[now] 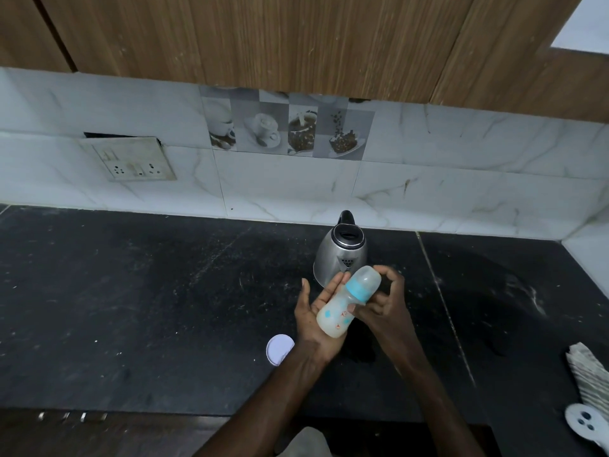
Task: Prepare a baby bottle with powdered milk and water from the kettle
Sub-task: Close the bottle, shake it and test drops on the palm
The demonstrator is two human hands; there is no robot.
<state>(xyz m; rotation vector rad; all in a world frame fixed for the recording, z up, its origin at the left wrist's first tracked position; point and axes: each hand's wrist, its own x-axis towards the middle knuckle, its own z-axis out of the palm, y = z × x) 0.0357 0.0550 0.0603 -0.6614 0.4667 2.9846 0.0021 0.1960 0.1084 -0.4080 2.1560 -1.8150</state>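
A white lid (279,349) is left low on the tabletop (131,308). Above it, the baby bottle (336,313) is cradled on the flat left hand (308,311) and clasped at its blue collar by the curled right hand (389,301). Its long axis is slanted, capped end toward the upper right. Uncapping seems in hand; the collar must be twisted next. The kettle (341,255) is stood just behind.
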